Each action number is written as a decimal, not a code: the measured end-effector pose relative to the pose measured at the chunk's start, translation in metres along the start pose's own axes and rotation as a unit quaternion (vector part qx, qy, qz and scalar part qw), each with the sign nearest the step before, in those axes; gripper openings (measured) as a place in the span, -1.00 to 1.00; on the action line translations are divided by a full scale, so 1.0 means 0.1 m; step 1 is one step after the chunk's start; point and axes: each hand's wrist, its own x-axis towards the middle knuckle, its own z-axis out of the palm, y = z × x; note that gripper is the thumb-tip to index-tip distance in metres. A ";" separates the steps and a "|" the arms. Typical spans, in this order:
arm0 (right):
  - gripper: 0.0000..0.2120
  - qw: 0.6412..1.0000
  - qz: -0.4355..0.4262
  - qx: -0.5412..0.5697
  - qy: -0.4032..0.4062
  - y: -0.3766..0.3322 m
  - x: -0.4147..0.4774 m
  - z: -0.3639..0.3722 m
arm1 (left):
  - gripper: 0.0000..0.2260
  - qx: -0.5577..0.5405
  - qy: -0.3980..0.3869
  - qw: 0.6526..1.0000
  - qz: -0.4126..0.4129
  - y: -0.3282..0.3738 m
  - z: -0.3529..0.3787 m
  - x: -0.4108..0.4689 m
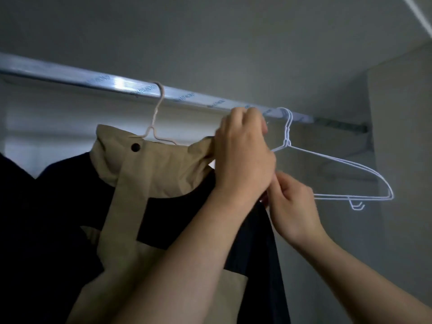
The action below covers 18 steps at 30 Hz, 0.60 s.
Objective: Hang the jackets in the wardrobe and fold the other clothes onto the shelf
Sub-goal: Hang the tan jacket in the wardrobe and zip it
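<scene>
WARDROBE: My left hand point(243, 155) clamps its fingers on the bunched beige shoulder of a beige-and-navy jacket point(140, 183). The jacket hangs from a wire hanger point(151, 130) on the metal rail point(70, 77). My right hand point(292, 206) pinches the navy edge just below. The shell looks light, soft and slippery, best held at the collar and shoulder seams. Two white hangers point(287, 139) hang bare beside it.

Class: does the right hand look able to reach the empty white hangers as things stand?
Probably yes: the white hangers hang close beside the right hand, nothing between them, though it first must release the jacket it pinches.
</scene>
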 end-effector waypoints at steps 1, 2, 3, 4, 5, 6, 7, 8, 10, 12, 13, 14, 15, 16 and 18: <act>-0.65 0.999 0.022 -0.009 0.049 0.13 0.06 -0.09 | -0.71 -0.073 -0.042 0.995 -0.052 0.09 0.23 -0.04; -0.72 0.994 0.041 -0.028 0.093 0.26 0.12 -0.19 | -0.73 -0.143 -0.087 0.977 -0.136 0.18 0.47 -0.06; -0.80 0.988 0.054 -0.061 0.132 0.41 0.19 -0.30 | -0.75 -0.214 -0.127 0.937 -0.243 0.28 0.71 -0.07; -0.87 0.979 0.059 -0.109 0.164 0.56 0.26 -0.41 | -0.77 -0.280 -0.157 0.875 -0.362 0.37 0.96 -0.08; -0.88 0.967 0.064 -0.165 0.185 0.72 0.31 -0.53 | -0.78 -0.329 -0.174 0.798 -0.474 0.45 1.19 -0.09; -0.81 0.953 0.072 -0.217 0.197 0.86 0.35 -0.65 | -0.74 -0.356 -0.183 0.732 -0.552 0.52 1.40 -0.12; -0.73 0.940 0.080 -0.263 0.202 0.99 0.38 -0.76 | -0.70 -0.366 -0.185 0.691 -0.595 0.54 1.58 -0.16; -0.67 0.928 0.080 -0.303 0.201 1.10 0.40 -0.87 | -0.67 -0.365 -0.172 0.671 -0.623 0.53 1.74 -0.21; -0.58 0.910 0.059 -0.367 0.184 1.27 0.42 -1.07 | -0.65 -0.336 -0.105 0.674 -0.650 0.48 2.01 -0.29; -0.56 0.900 0.048 -0.411 0.139 1.39 0.45 -1.19 | -0.67 -0.311 -0.020 0.736 -0.601 0.45 2.22 -0.30; -0.60 0.901 0.044 -0.417 0.112 1.43 0.46 -1.21 | -0.69 -0.309 0.003 0.767 -0.562 0.46 2.26 -0.31; -0.65 0.906 0.039 -0.411 0.093 1.45 0.47 -1.22 | -0.71 -0.311 0.009 0.789 -0.530 0.48 2.29 -0.32; -0.71 0.912 0.029 -0.401 0.087 1.48 0.48 -1.22 | -0.74 -0.313 0.004 0.802 -0.508 0.49 2.32 -0.33; -0.75 0.916 0.016 -0.389 0.094 1.50 0.49 -1.22 | -0.76 -0.310 -0.002 0.812 -0.495 0.48 2.34 -0.35; -0.77 0.925 -0.007 -0.363 0.116 1.53 0.49 -1.22 | -0.79 -0.294 -0.010 0.832 -0.471 0.45 2.37 -0.37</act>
